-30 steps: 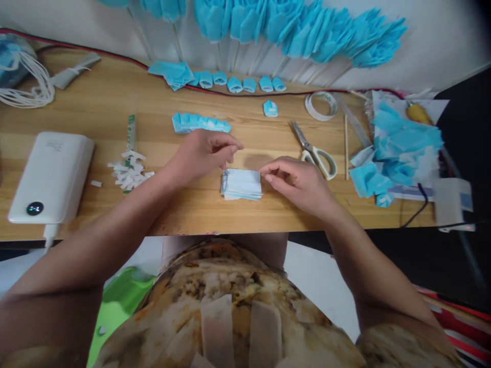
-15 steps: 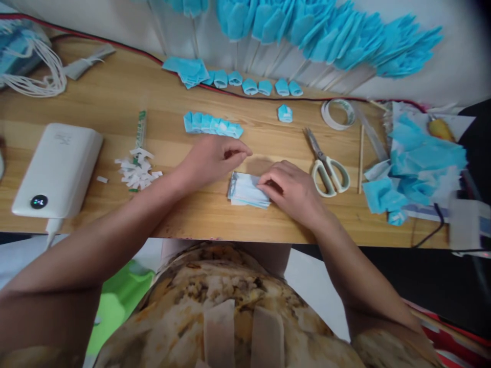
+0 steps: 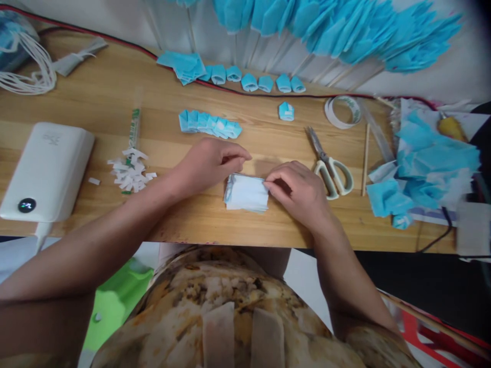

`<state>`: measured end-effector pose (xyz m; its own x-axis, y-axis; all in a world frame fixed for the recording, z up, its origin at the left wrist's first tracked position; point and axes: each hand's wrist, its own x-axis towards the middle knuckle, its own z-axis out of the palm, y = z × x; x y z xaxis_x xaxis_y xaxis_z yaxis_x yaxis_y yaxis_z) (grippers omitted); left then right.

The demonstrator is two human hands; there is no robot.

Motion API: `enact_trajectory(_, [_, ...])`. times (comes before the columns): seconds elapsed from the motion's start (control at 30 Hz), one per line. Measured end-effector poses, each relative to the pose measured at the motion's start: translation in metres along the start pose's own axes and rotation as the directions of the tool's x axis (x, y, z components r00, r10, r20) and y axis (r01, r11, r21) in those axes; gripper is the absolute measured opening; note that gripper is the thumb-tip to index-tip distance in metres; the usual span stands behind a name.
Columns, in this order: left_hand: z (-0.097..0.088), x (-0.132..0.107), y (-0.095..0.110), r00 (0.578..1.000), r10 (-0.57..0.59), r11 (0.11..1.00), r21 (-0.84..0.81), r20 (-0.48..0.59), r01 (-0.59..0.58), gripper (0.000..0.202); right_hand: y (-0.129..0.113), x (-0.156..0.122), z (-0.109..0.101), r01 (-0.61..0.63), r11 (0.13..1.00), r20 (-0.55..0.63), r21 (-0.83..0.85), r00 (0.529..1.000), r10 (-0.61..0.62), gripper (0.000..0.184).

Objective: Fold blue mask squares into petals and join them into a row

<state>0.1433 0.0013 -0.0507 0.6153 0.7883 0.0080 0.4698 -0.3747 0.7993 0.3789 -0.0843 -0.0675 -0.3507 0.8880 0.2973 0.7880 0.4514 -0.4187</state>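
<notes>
1. One coil of white cord [image 3: 46, 76] out at ten o'clock, dial centred on the paper stack.
2. Round to nine, far out: white power bank [image 3: 48, 168], display lit, plugged in at the near end.
3. Nine again, closer in: scatter of white slips [image 3: 130, 174] over a green-printed strip.
4. Up at eleven, blue squares [image 3: 182, 66] piled loosely; nearer, overlapping row of folded blue pieces [image 3: 209, 124].
5. Into the action between ten and eleven: left hand [image 3: 210, 161], loosely curled, thumb just short of forefinger, nothing visible in its grasp, right by the stack's upper left corner.
6. Dead centre, flat on the wooden table [image 3: 268, 230]: paper stack [image 3: 245, 194], white on top, layered edges slightly uneven.
7. Twelve o'clock, a line of blue cups [image 3: 249, 83]; at one, a lone folded piece [image 3: 286, 111].
8. Three o'clock, tight in: right hand [image 3: 295, 189], thumb and forefinger close together at the stack's right edge; whether pinching a sheet, cannot tell.
9. High at one, blue paper flowers [image 3: 326, 25] on thin stems.
10. Just beyond the right hand, scissors [image 3: 324, 157], blades spread slightly; tape roll [image 3: 337, 122] near two.
11. Upright on the dial, wooden stick [image 3: 365, 161]; farther towards three, heap of blue sheets [image 3: 433, 148].
</notes>
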Motion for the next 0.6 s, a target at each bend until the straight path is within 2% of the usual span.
enact_trajectory(0.13, [-0.0025, 0.0001, 0.0024, 1.0, 0.012, 1.0, 0.011, 0.025, -0.012, 0.026, -0.0035, -0.0008, -0.0031, 0.105, 0.99, -0.111, 0.09, 0.989, -0.095, 0.007])
enact_trajectory(0.37, [-0.0013, -0.0015, 0.0029, 0.984, 0.048, 0.996, -0.086, 0.174, -0.034, 0.03, -0.007, 0.0006, -0.0034, 0.212, 0.975, -0.16, 0.069, 0.967, -0.199, 0.011])
enact_trajectory(0.6, [-0.0037, -0.0025, 0.0073, 0.964, 0.072, 0.985, -0.169, 0.257, -0.028, 0.033, -0.0087, 0.0009, -0.0022, 0.173, 0.98, -0.144, 0.094, 0.977, -0.158, 0.013])
